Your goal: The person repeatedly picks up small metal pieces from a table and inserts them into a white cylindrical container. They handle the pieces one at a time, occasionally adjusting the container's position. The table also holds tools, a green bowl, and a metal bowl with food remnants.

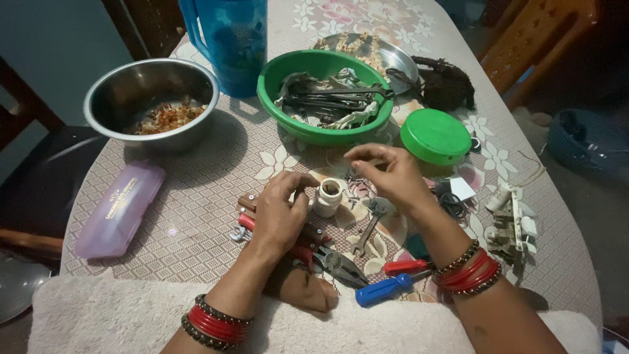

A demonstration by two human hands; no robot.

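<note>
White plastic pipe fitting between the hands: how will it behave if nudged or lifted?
The white pipe fitting looks like hollow plastic, so probably light and rigid. It stands on end with its opening up; a push may tip it, and its round body would then likely roll. The left hand touches its side, which may steady it.

From the head camera I see my two bare forearms coming up from the bottom edge — no sleeves on either. My left hand (pixel 278 213) carries no ring that I can make out, and its wrist wears a stack of bangles (pixel 213 322): glossy red ones in the middle, edged on both sides by darker beaded bands. My right hand (pixel 393 174) is likewise plain, and its wrist bears a matching set (pixel 468 270) — several thin red bangles bunched together, with a dark, bronze-flecked beaded band on the side nearer the hand. Fingernails look short and unpainted, as far as I can tell.
</note>
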